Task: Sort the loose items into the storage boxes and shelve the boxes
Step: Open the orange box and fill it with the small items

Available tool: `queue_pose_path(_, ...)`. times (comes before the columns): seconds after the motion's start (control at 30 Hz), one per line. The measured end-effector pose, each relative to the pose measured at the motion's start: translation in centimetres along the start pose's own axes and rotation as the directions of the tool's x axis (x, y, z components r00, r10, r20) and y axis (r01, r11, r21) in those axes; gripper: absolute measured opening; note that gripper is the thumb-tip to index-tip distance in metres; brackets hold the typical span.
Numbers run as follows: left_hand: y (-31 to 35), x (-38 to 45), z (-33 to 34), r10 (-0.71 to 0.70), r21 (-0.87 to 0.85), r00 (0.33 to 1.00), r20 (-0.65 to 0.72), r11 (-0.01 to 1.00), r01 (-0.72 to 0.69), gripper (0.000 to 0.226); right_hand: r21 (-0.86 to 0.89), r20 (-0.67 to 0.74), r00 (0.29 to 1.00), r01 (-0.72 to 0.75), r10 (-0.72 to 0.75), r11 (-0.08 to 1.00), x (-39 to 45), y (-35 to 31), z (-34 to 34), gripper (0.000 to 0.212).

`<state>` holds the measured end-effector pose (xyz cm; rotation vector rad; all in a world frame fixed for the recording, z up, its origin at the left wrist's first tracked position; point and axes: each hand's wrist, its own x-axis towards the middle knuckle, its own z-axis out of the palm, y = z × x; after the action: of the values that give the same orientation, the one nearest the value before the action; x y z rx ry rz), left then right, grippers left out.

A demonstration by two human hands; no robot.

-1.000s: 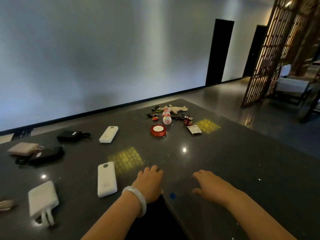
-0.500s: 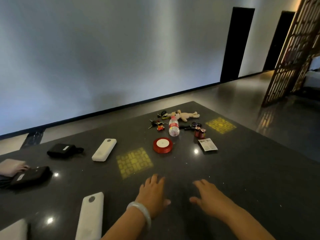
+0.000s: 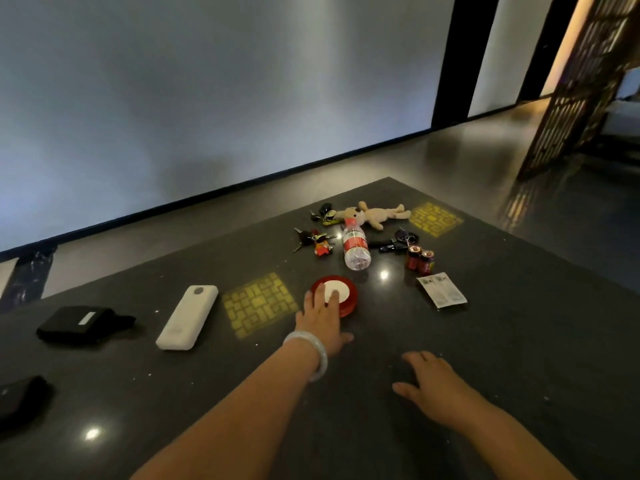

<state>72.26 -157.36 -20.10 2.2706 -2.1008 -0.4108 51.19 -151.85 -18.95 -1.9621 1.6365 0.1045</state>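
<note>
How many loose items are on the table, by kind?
White power bank: 1
Black pouches: 2
Red ribbon spool, under the left hand: 1
Water bottle: 1
Plush toy: 1
Key bunches: 3
Batteries: 2
Paper packet: 1
Total: 12

Both my arms reach forward, palms down.
My left hand (image 3: pixel 322 320), a pale bangle on its wrist, stretches farther out with straight fingers; my right hand (image 3: pixel 431 388) lies flat, fingers spread.

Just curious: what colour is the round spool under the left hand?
Red with a white centre, the ribbon spool shows clearly in the head view.
</note>
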Motion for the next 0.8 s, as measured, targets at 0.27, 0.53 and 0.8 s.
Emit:
queue_pose_path(0.27, -1.7, 5.1, 1.3, 0.055, -0.105, 0.998, -0.002, 0.993, -0.055, 0.081, -0.056, -0.078, 0.997, -0.024, 0.020, 0.998, 5.5, -1.1, -0.9, 0.066)
queue_pose_path(0.53, -2.0, 0.7, 3.1, 0.148, -0.207, 0.980, -0.132, 0.963, -0.174, 0.068, -0.104, -0.171, 0.985, -0.030, 0.012, 0.994, 7.1, -1.9, 0.6, 0.067)
queue_pose_path(0.8, 1.7, -7.4, 6.1, 0.175, -0.270, 0.973, -0.149, 0.940, -0.210, 0.071, 0.149, -0.246, 0.962, -0.085, 0.120, 0.985, 2.4, -1.2, 3.6, 0.051)
